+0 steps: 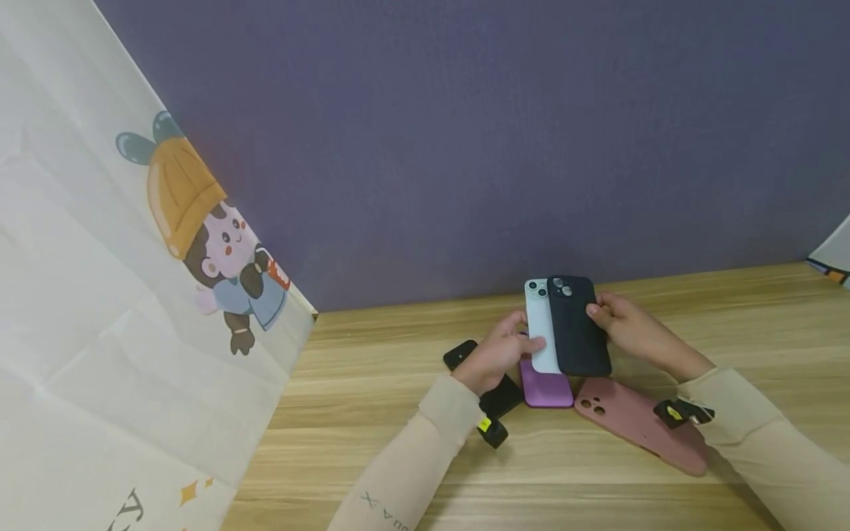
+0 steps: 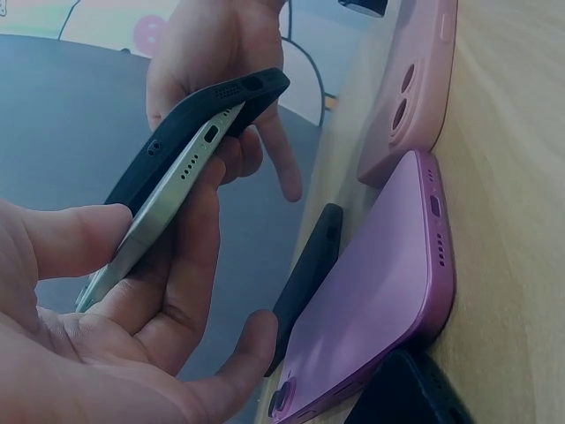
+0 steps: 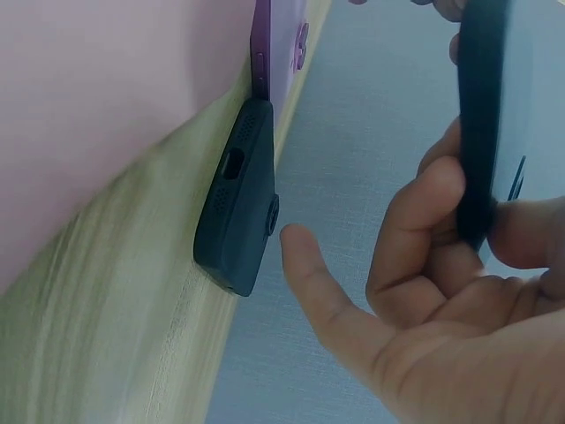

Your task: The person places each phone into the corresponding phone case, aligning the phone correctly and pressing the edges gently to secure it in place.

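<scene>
while one phone (image 1: pixel 539 324) is held, four cases (image 1: pixel 576 326) are visible.

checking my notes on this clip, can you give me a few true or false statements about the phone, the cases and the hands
1. The left hand holds the pale phone. True.
2. The right hand holds a pink case. False: it holds the black case; the pink case lies on the table.
3. The black case sits partly against the phone. True, in the left wrist view their bottom ends meet.
4. The purple case is lifted off the table. False: it lies flat below the hands.
5. Another black case lies on the table by the left hand. True.
</scene>
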`<action>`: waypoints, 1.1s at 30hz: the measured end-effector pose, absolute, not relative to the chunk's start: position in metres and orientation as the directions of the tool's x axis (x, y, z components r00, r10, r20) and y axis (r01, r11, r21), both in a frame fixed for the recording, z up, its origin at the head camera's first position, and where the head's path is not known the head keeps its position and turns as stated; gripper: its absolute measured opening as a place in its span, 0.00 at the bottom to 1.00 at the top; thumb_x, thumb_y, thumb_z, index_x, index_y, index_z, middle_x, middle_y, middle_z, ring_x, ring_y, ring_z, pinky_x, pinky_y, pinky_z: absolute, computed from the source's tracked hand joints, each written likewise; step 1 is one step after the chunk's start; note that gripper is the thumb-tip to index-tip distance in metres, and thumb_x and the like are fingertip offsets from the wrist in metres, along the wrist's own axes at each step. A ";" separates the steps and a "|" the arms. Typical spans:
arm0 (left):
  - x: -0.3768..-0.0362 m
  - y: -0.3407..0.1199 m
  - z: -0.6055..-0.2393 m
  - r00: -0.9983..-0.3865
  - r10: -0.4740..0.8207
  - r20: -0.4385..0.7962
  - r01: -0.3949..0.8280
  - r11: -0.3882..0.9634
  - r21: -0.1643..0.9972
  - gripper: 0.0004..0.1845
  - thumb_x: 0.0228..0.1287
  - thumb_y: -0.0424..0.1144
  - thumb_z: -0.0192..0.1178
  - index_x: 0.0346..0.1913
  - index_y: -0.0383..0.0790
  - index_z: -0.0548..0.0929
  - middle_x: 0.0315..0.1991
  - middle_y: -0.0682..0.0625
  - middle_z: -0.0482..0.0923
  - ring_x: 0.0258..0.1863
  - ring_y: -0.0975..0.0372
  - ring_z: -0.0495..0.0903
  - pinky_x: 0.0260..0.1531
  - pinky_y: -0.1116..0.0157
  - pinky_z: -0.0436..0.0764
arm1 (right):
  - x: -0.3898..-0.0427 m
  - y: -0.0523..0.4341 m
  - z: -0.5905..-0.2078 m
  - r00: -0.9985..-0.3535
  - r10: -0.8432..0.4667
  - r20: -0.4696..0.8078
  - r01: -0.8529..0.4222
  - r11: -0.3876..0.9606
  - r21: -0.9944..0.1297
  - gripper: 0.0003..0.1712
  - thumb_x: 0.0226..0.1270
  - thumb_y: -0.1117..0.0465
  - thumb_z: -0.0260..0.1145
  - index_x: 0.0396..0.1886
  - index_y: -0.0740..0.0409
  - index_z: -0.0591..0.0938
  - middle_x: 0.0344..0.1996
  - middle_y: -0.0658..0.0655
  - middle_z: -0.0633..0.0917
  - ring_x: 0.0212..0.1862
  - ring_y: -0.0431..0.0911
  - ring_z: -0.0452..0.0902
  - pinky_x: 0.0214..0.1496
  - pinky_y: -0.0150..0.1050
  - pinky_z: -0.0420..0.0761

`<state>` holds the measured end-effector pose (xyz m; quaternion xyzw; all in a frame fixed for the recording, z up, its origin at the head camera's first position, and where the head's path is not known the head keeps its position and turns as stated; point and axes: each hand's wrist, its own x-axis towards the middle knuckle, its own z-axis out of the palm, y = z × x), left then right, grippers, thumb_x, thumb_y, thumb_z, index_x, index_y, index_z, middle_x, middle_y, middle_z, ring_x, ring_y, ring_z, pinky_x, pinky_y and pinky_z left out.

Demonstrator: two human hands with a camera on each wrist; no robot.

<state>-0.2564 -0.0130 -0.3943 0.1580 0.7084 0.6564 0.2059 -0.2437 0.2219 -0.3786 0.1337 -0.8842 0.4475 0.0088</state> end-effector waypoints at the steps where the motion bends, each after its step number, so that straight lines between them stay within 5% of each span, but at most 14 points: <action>1: -0.256 -0.013 -0.394 -0.866 0.493 -0.085 -0.047 0.090 0.995 0.10 0.74 0.30 0.56 0.54 0.40 0.76 0.43 0.43 0.85 0.37 0.63 0.83 0.44 0.69 0.79 | -0.244 0.222 -0.379 -0.964 -0.231 0.134 -0.244 0.560 -0.792 0.20 0.87 0.58 0.42 0.43 0.70 0.72 0.32 0.59 0.78 0.32 0.42 0.73 0.34 0.39 0.77; 33: -0.252 -0.008 -0.397 -0.858 0.504 -0.098 -0.057 0.096 0.994 0.08 0.74 0.30 0.55 0.52 0.39 0.75 0.42 0.46 0.82 0.38 0.63 0.83 0.47 0.66 0.81 | -0.242 0.218 -0.380 -0.957 -0.264 0.121 -0.255 0.564 -0.785 0.20 0.87 0.59 0.42 0.50 0.73 0.72 0.35 0.62 0.78 0.34 0.44 0.75 0.34 0.40 0.81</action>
